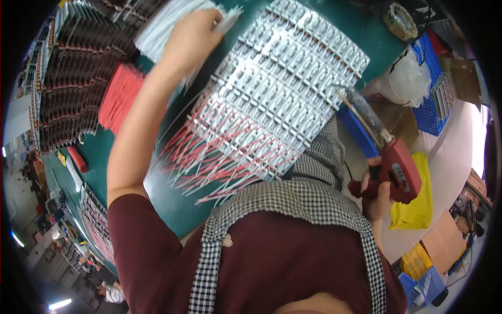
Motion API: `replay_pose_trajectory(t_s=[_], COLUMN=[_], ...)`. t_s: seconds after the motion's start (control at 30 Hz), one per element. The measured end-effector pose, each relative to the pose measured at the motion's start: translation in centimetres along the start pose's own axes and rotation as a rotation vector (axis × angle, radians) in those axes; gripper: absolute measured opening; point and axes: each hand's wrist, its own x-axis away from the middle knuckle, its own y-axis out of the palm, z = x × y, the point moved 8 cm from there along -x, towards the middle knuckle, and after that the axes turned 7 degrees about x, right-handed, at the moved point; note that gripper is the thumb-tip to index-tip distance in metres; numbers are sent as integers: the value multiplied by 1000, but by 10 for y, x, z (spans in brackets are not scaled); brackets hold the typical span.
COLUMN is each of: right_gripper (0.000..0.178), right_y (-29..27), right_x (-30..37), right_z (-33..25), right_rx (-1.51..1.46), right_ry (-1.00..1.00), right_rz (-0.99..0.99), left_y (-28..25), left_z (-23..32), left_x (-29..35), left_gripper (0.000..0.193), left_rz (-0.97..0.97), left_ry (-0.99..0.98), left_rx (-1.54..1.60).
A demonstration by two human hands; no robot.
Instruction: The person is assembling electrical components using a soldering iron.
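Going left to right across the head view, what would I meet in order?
Stacked panels, red wires, left hand, silver gridded panel, red pistol-shaped tool, blue crate.

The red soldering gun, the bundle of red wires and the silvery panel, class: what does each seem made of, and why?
Red soldering gun: housing likely moulded plastic, smooth with a soft sheen; shiny grey barrel probably metal.
Bundle of red wires: probably plastic-coated, going by the uniform colour; cores not visible.
Silvery panel: perhaps metal or metal-coated; bright glare shows a glossy surface.
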Motion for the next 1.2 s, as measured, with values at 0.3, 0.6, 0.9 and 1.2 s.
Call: replay_pose_trajectory(t_s=[0.3, 0.6, 0.9, 1.2], right_gripper=[61, 60, 58, 56], right_y=[-4, -9, -13, -8], right_x=[0, 5, 9, 9], right_z=[-1, 4, 10, 6], right_rx=[-6, -47, -53, -66], right_ry=[-33, -27, -22, -12], right_rz=[-16, -11, 23, -2], left_y=[-5, -10, -7, -14], left_z=[-21, -19, -35, -39], left_x=[-11, -13, -15, -8], left_gripper=[22, 17, 15, 16], left_rz=[-127, -244, -333, -266], left_ry=[-17, -55, -290, -384], left_rx=[192, 425, 621, 908])
